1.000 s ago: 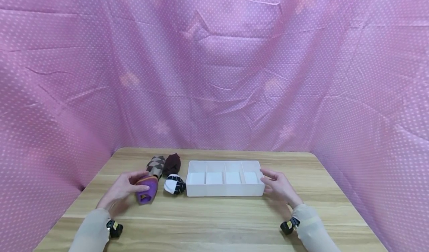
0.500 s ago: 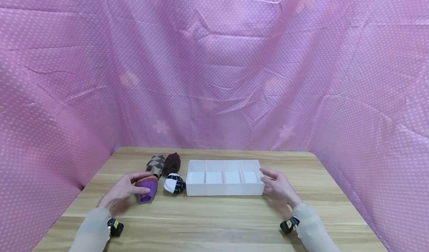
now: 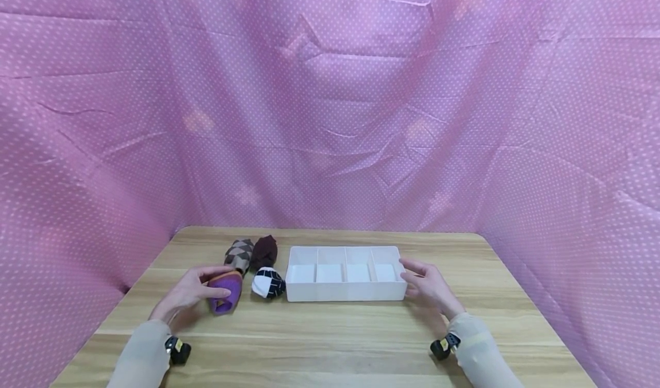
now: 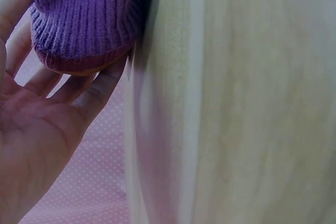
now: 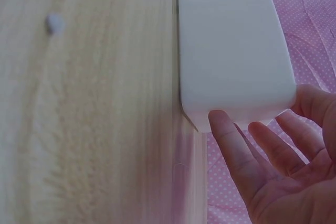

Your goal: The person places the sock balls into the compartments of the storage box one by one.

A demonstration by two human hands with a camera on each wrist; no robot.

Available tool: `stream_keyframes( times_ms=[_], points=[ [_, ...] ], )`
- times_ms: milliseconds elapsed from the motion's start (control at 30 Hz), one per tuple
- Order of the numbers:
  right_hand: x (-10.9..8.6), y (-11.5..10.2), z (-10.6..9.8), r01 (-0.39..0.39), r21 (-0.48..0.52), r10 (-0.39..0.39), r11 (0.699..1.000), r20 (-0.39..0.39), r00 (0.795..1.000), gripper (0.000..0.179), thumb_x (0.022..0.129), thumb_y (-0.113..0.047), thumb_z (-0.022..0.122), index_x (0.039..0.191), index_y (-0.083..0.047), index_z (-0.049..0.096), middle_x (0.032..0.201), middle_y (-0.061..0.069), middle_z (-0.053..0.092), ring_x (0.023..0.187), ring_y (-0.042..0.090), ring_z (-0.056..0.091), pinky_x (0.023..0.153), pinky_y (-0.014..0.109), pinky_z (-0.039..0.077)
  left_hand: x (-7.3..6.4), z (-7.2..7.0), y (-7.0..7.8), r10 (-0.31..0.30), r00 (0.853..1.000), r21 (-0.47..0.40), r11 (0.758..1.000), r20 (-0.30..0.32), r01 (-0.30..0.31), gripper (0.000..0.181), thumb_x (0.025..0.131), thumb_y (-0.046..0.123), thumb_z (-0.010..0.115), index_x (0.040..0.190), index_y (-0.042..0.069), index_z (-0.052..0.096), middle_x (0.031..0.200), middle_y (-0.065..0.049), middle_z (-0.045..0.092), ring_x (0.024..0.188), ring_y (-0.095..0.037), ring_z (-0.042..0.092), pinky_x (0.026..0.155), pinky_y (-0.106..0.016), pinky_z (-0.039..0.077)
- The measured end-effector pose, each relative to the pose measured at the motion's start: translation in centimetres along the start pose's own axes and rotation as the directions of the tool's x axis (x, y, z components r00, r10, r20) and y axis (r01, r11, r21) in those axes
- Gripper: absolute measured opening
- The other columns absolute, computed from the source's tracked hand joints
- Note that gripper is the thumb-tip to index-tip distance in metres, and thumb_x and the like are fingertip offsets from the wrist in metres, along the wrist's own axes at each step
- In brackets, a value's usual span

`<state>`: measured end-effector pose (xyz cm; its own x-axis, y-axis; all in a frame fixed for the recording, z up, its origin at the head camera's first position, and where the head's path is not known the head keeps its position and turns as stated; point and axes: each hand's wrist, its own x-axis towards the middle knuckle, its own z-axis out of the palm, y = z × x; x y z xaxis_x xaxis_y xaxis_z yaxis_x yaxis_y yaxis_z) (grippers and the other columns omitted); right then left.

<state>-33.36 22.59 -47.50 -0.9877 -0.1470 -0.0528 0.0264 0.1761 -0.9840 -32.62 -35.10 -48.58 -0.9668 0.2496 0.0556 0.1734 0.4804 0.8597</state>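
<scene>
Purple sock (image 3: 234, 285), rolled, ribbed, on the counter (image 3: 330, 342) left of the white four-compartment box (image 3: 345, 292).
Maroon and yellow-orange show along the sock's base; its rolled mouth faces the near edge. Left hand (image 3: 188, 290): fingers (image 4: 98, 91) and thumb clamped on the sock. Right hand (image 3: 429, 287): fingers spread apart, tips touching the box's end wall.

Socks (image 3: 268, 283) left of box (image 3: 345, 292), all on table (image 3: 330, 348)
</scene>
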Motion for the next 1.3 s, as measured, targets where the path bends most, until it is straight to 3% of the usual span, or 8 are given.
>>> stream_keyframes(
  times_ms=[400,633,867,1067,1300],
  points=[
    [0.0,0.1,-0.2,-0.01,0.0,0.01,1.0,-0.016,1.0,0.052,0.097,-0.01,0.06,0.145,-0.001,0.043,0.148,0.028,0.041,0.111,0.03,0.064,0.089,0.043,0.056,0.0,0.0,1.0,0.006,1.0,-0.018,1.0,-0.014,-0.007,0.068,0.078,0.027,0.082,0.138,0.01,0.055,0.121,-0.015,0.068,0.099,-0.019,0.065,0.086,-0.024,0.048],
    [0.0,0.2,-0.3,0.005,-0.011,-0.005,1.0,-0.005,1.0,0.052,0.097,-0.011,0.059,0.145,0.0,0.043,0.149,0.029,0.04,0.114,0.032,0.062,0.088,0.044,0.056,0.5,0.4,1.8,-0.003,1.0,-0.091,0.996,-0.009,0.002,0.071,0.075,0.025,0.084,0.138,0.01,0.055,0.124,-0.017,0.066,0.095,-0.023,0.068,0.081,-0.031,0.057],
    [0.0,-0.1,-0.2,-0.011,-0.002,0.011,1.0,0.0,1.0,0.054,0.097,-0.013,0.06,0.147,-0.002,0.042,0.15,0.028,0.038,0.116,0.033,0.062,0.09,0.045,0.056,0.7,0.6,2.2,-0.005,1.0,-0.035,0.999,-0.023,0.004,0.069,0.076,0.03,0.083,0.138,0.016,0.056,0.118,-0.011,0.07,0.1,-0.022,0.065,0.088,-0.029,0.049],
    [0.0,0.0,-0.2,-0.019,0.003,0.019,1.0,0.002,1.0,0.054,0.097,-0.012,0.059,0.147,-0.002,0.041,0.151,0.028,0.038,0.116,0.033,0.062,0.09,0.044,0.055,1.3,1.0,3.0,-0.038,0.999,-0.042,0.998,-0.025,0.037,0.071,0.074,0.034,0.084,0.138,0.019,0.056,0.117,-0.009,0.07,0.099,-0.024,0.066,0.089,-0.036,0.05],
    [0.0,0.0,-0.2,-0.012,-0.005,0.012,1.0,-0.002,1.0,0.053,0.097,-0.013,0.06,0.146,-0.001,0.042,0.15,0.028,0.038,0.116,0.035,0.061,0.089,0.044,0.056,2.1,1.6,3.9,-0.015,0.999,-0.06,0.998,-0.037,0.013,0.071,0.072,0.034,0.085,0.136,0.02,0.058,0.122,-0.01,0.067,0.1,-0.024,0.065,0.088,-0.036,0.052]
  ],
)
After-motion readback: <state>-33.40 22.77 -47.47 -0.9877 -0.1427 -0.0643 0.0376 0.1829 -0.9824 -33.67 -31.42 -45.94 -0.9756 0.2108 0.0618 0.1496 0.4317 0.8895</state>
